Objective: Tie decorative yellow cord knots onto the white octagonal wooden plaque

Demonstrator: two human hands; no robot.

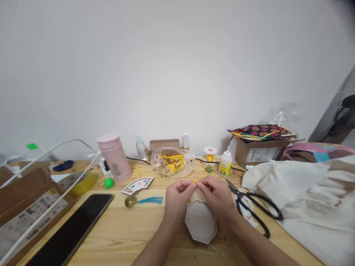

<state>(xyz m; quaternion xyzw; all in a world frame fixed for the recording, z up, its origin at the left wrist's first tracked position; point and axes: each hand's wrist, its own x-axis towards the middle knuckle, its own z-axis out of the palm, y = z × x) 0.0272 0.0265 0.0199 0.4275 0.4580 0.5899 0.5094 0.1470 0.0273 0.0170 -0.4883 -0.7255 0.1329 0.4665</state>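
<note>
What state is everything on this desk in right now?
Left hand, pinching yellow cord
Right hand, pinching the same cord
Scissors, lying flat, handles spread apart
Glue bottle, upright
Flask, lid on
Phone, screen dark
Plastic bag, holding more cord

You are cataloguing, on the wooden table (pixel 111 240), a pink insulated bottle (pixel 114 158), a black smartphone (pixel 69 231) and black-handled scissors (pixel 255 222). You are also noting a white glue bottle (pixel 225 165) beside a cardboard box (pixel 260 153), a crumpled white cloth (pixel 307 199), a blue tassel (pixel 149 200) with a bead, and a fretted fan-shaped plaque (pixel 138 186).
</note>
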